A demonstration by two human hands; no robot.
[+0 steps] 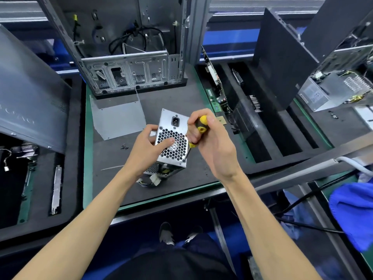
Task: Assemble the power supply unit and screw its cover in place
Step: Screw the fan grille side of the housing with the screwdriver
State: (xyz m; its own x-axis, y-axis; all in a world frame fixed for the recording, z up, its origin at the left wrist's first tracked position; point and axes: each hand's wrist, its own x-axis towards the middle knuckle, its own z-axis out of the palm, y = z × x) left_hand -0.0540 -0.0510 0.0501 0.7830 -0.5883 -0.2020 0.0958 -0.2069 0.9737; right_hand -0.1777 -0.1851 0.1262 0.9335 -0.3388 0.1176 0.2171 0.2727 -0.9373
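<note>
My left hand (150, 145) grips the power supply unit (173, 136); my right hand (210, 138) clasps the screwdriver (198, 128), tip at its lower-right corner.

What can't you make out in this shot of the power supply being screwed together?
Head view only:
- Screwdriver tip and the screw: too small, at the power supply corner near the right hand.
- The supply's left side: hidden by the left hand.
- Loose screws on the mat: too small to count.
- Its cables: partly hidden under the casing.
</note>
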